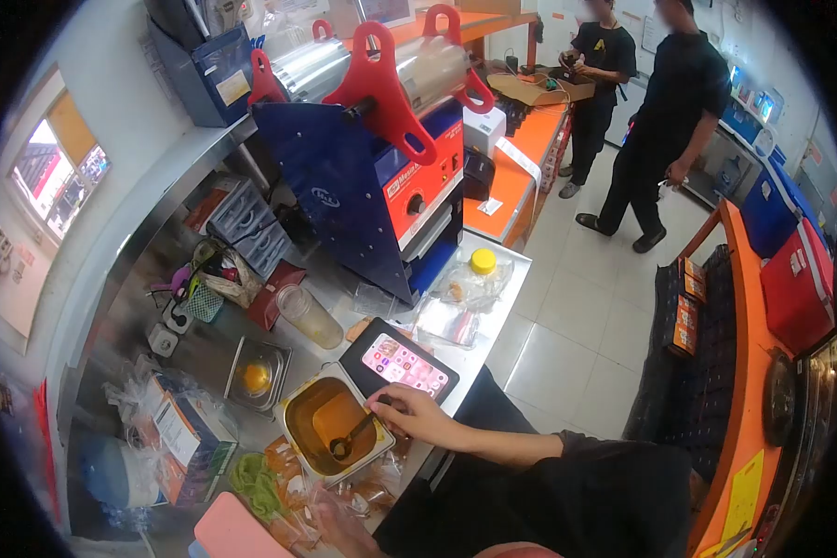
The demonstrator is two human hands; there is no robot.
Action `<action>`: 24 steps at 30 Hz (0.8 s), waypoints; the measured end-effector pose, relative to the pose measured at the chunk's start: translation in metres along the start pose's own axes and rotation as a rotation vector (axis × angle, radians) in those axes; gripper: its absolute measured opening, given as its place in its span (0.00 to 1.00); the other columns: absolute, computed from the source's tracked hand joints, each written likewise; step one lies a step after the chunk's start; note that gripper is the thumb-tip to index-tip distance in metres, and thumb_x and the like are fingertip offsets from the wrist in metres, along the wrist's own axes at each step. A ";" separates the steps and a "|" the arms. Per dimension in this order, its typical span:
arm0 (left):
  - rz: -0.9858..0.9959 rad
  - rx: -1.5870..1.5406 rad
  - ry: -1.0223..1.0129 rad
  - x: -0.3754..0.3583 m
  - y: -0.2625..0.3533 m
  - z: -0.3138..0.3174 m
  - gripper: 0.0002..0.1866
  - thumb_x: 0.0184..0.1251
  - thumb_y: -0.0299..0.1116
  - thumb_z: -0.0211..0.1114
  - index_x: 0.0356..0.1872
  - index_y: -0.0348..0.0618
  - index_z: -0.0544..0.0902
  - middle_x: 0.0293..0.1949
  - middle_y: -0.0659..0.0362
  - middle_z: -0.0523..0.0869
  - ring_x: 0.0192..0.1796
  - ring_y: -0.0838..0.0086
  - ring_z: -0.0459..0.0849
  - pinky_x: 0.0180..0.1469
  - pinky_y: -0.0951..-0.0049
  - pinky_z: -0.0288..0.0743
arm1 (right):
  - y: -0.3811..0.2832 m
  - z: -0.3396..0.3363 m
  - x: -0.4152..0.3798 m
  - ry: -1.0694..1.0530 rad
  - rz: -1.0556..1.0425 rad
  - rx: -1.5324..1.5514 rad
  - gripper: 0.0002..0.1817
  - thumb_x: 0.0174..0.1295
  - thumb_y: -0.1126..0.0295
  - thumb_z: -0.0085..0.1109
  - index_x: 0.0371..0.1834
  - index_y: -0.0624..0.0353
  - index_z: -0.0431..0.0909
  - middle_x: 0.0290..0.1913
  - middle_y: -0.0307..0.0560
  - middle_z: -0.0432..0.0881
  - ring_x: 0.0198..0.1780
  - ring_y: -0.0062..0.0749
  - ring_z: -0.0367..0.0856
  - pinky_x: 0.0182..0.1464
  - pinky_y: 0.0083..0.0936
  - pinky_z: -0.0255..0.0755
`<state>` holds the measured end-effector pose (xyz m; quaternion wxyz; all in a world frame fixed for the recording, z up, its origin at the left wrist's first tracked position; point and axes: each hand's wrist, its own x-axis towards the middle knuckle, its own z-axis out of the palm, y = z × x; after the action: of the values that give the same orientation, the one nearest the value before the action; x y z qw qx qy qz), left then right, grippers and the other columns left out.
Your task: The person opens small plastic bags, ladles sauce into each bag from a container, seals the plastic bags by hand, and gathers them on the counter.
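Observation:
My right hand (414, 415) is closed around the handle of a small dark ladle (341, 447). The ladle's bowl lies in a square metal container (294, 433) of amber-brown liquid (318, 409). Below the container's near corner, my left hand (339, 524) holds what looks like a clear plastic bag (323, 498), partly blurred. Small bags of brown sauce (293, 484) lie around it, next to a green cloth (256, 484). Behind the container, a phone with a lit screen (405, 364) rests on a black flat object (363, 345).
A blue and red sealing machine (363, 177) stands at the back of the counter. Nearby are a clear cylinder jar (309, 318), a small metal tray (257, 374), a box (188, 437) and a pink object (237, 530). Two people (674, 112) stand beyond the counter.

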<state>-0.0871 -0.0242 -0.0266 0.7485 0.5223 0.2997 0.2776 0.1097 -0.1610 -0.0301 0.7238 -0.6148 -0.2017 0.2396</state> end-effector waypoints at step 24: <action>0.139 -0.488 -0.132 0.017 -0.040 0.017 0.36 0.78 0.55 0.43 0.73 0.33 0.60 0.71 0.49 0.64 0.73 0.63 0.61 0.77 0.55 0.49 | -0.003 0.005 -0.007 -0.097 -0.138 -0.091 0.15 0.77 0.66 0.47 0.50 0.66 0.81 0.43 0.44 0.76 0.43 0.26 0.84 0.45 0.22 0.78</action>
<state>-0.0592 -0.0344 -0.0628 0.8493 0.3628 0.1380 0.3579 0.1012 -0.1616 -0.0261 0.6993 -0.6193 -0.2893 0.2092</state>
